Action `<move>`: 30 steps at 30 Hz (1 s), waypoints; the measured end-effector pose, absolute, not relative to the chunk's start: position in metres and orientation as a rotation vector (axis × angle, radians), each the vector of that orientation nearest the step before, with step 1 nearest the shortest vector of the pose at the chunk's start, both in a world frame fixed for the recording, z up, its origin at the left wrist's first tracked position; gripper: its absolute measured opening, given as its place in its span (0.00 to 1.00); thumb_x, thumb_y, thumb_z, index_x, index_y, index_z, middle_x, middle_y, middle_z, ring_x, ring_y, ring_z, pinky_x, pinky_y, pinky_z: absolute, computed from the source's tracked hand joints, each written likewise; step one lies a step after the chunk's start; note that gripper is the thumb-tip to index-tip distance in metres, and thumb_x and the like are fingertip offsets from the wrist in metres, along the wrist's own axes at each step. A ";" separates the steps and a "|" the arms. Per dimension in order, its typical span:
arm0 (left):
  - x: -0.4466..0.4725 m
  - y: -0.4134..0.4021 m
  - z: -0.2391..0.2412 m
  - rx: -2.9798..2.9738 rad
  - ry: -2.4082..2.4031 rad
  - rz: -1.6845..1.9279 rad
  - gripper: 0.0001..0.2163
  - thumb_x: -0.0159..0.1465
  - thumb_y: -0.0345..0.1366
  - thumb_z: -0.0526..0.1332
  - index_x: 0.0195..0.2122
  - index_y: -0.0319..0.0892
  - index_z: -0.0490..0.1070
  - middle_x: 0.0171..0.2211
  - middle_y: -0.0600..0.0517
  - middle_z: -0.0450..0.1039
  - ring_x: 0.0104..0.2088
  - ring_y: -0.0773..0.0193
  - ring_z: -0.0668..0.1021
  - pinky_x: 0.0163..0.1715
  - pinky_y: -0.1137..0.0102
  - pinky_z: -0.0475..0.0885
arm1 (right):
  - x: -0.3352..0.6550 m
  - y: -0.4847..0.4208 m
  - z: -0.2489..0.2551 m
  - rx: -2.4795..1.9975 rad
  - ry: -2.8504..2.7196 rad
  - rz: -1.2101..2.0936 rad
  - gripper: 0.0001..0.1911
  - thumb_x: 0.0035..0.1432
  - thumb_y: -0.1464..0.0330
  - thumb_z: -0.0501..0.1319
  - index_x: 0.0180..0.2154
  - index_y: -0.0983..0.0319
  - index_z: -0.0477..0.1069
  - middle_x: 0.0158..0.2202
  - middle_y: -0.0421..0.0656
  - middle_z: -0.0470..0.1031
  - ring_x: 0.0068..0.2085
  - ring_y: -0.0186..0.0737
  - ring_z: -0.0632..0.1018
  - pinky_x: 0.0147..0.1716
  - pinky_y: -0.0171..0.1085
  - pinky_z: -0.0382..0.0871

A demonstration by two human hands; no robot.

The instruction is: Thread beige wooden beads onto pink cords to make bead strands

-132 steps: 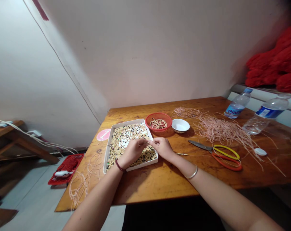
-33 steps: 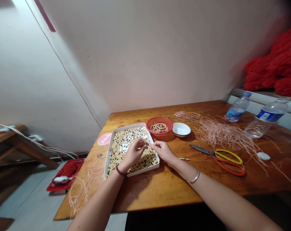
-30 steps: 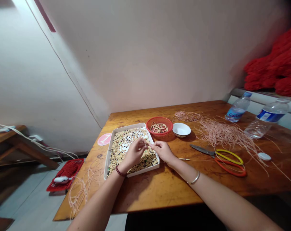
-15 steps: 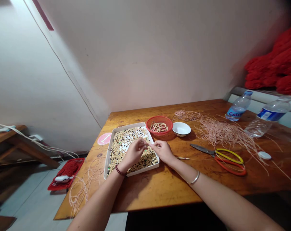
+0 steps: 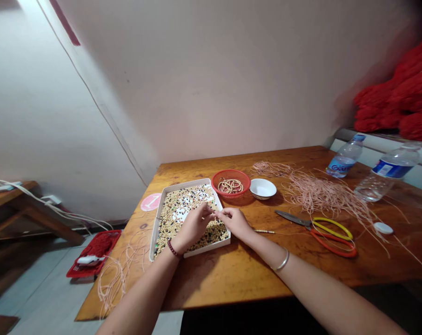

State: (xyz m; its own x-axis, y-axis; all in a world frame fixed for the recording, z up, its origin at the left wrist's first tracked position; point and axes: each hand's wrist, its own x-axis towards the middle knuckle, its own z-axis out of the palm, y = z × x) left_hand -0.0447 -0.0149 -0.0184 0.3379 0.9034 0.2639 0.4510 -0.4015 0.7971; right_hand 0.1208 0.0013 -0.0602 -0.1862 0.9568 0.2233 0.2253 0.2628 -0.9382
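Over the shallow white tray (image 5: 155,232) of small mixed beads (image 5: 172,211), my two hands meet with their fingertips close together. My left hand (image 5: 196,224), with a dark bead bracelet at the wrist, is pinched closed; what lies between its fingertips is too small to make out. My right hand (image 5: 236,223), wearing a silver bangle, is closed in a pinch by the tray's right edge. From behind its wrist a cord strung with pale and dark beads (image 5: 264,231) runs out to the right on the table. The cord's end at the fingertips is hard to see.
A red basket (image 5: 245,186) holding beaded strings and a white bowl (image 5: 263,188) stand behind the tray. To the right lie scissors (image 5: 331,235), a heap of pink cords (image 5: 322,190), a white cap (image 5: 383,228) and two bottles (image 5: 345,158). Loose cords (image 5: 118,274) lie front left.
My fingertips have shifted slightly and the right fingers are a little more curled together. The view has moved slightly. Other things stay in place.
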 end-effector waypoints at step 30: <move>-0.043 -0.016 -0.014 2.178 1.409 0.950 0.13 0.60 0.44 0.62 0.27 0.41 0.63 0.27 0.51 0.76 0.27 0.64 0.76 0.25 0.74 0.64 | 0.128 0.000 -0.046 -1.036 -1.536 0.976 0.12 0.47 0.62 0.62 0.22 0.62 0.64 0.19 0.35 0.60 0.22 0.30 0.58 0.22 0.31 0.51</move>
State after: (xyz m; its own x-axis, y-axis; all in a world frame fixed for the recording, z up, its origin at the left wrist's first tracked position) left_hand -0.0430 -0.0164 -0.0135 0.2699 0.9029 0.3345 0.6484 -0.4273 0.6301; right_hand 0.1282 0.0000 -0.0460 -0.1328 0.9479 0.2895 0.1410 0.3072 -0.9412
